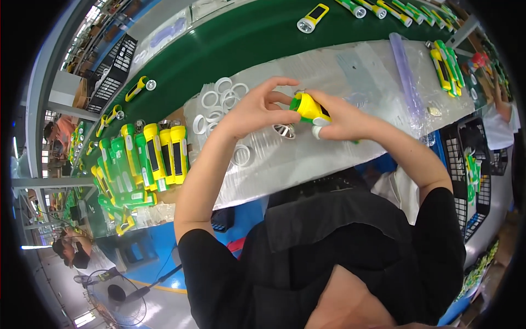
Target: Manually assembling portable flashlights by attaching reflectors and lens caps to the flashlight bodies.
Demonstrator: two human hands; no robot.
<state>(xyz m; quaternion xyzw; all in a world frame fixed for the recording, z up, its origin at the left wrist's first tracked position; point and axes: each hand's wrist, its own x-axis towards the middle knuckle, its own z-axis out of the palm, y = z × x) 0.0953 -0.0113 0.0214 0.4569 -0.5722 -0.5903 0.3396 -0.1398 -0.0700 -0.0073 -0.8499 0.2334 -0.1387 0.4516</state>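
Note:
In front of me, my right hand (342,118) is closed round a yellow and green flashlight (309,106), its wide head end turned toward my left. A small white piece (317,131) shows by the right thumb. My left hand (257,107) curves its thumb and fingers onto the green rim of that head end. Just below lies a shiny silver reflector cup (284,130), partly covered by the hand. White rings (210,99) are heaped beside my left wrist, and more clear or white rings (241,155) lie nearer to me.
Several yellow and green flashlights (153,151) stand packed at the left. Across the green belt (246,46) lie finished-looking flashlights (313,18). A rolled purple plastic sleeve (404,77) and more flashlights (446,68) are at the right. Black crates (460,170) stand beyond the table's right end.

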